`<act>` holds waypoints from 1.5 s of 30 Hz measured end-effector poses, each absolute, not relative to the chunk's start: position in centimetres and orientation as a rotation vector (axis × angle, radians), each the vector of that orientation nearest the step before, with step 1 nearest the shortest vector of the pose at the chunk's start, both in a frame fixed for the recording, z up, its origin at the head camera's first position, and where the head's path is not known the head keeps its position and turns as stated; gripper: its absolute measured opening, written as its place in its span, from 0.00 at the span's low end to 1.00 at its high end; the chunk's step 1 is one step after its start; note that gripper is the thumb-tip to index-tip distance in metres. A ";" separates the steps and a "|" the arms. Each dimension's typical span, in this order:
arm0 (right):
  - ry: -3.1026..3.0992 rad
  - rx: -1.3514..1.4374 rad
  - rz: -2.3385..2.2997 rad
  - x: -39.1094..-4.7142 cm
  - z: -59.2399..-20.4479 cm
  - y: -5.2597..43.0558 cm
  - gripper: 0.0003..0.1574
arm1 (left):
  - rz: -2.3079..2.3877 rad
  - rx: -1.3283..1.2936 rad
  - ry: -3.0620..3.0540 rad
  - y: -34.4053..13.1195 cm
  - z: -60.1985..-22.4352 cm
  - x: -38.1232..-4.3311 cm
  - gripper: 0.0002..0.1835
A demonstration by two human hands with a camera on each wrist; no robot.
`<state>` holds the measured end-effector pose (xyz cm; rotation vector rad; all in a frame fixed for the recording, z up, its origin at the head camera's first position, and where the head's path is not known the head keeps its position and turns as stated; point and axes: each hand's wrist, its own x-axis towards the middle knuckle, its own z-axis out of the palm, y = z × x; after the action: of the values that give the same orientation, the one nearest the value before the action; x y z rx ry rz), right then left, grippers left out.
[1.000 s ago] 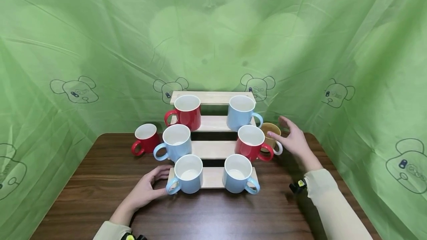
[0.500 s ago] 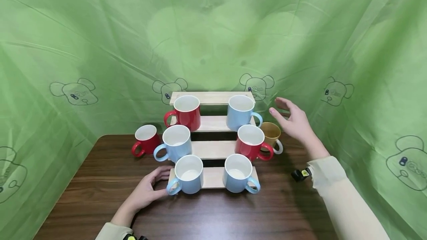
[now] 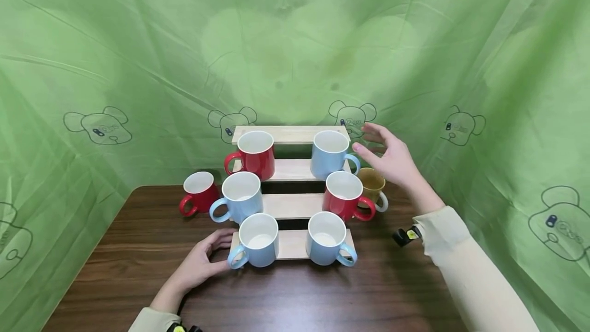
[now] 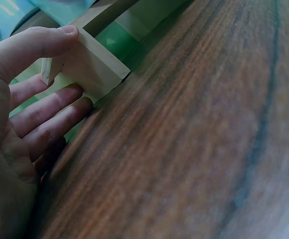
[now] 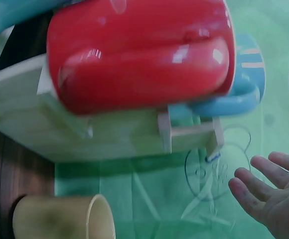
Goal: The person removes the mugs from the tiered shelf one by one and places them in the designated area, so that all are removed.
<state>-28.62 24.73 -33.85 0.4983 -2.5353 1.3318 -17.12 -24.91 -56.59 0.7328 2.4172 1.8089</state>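
Observation:
A stepped wooden rack (image 3: pixel 295 206) stands on the table, with mugs on its lower three steps. My left hand (image 3: pixel 198 266) holds the left end of the bottom step; in the left wrist view the thumb and fingers (image 4: pixel 50 109) lie on either side of its pale board (image 4: pixel 92 64). Beside it sits a light blue mug (image 3: pixel 265 250). My right hand (image 3: pixel 392 159) is in the air with fingers spread, holding nothing. It is just right of the upper light blue mug (image 3: pixel 324 163), above a yellow mug (image 3: pixel 374 183) with a white handle.
A red mug (image 3: pixel 205 199) stands on the table (image 3: pixel 295 301) left of the rack. More mugs on the steps are a red one (image 3: pixel 261 164), a blue one (image 3: pixel 246 209), a red one (image 3: pixel 338 204) and a blue one (image 3: pixel 322 250). Green cloth (image 3: pixel 295 65) hangs behind.
My right hand has risen from beside the yellow mug and moved left toward the rack's upper right. The left hand stays at the bottom step; the mugs keep their places.

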 end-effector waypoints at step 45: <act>-2.708 0.481 1.219 -29.7 -34.1 20.0 0.62 | 1.781 0.692 2.429 -24.8 -56.2 -17.0 0.35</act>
<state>-29.72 20.05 -34.10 0.4811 -2.7078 1.2193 -17.02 -24.76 -56.17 0.6916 2.4286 1.7807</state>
